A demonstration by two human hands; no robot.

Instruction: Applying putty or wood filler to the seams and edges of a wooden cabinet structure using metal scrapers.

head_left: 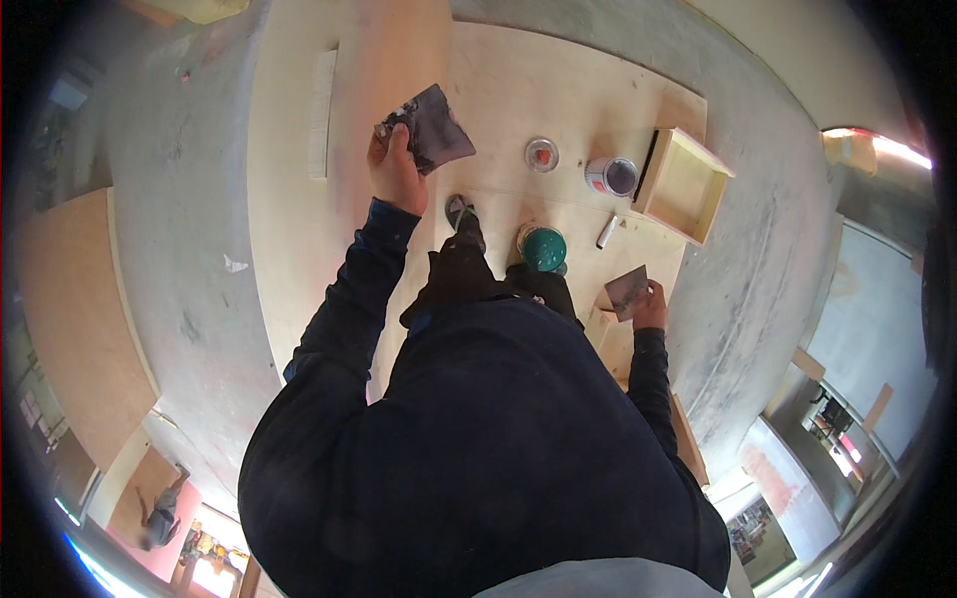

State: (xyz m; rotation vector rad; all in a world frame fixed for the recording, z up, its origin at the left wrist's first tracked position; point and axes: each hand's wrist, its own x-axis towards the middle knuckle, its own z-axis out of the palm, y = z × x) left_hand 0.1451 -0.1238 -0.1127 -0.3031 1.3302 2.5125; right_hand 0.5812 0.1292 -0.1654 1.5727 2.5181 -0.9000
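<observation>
Out to the front left, my left hand [399, 179] grips a dark grey, roughly square flat piece [434, 130] by its lower left corner, thumb on top. Pale smears mark the piece near the thumb. Lower on the right, my right hand [651, 305] pinches a smaller brownish-grey flat square [626, 292] at its edge. What either piece is made of cannot be told. Between the hands stand an open tin [599, 175] with grey contents and a small round clear container [542, 154] with something red inside. A green-topped round container [543, 249] is near my feet.
Pale wooden boards [498, 100] lie beneath these things. A shallow open wooden box [688, 189] stands beside the tin, with a white marker-like tube [607, 232] nearby. Another wooden piece [610, 344] is below my right hand. At the lower left is another person [162, 513].
</observation>
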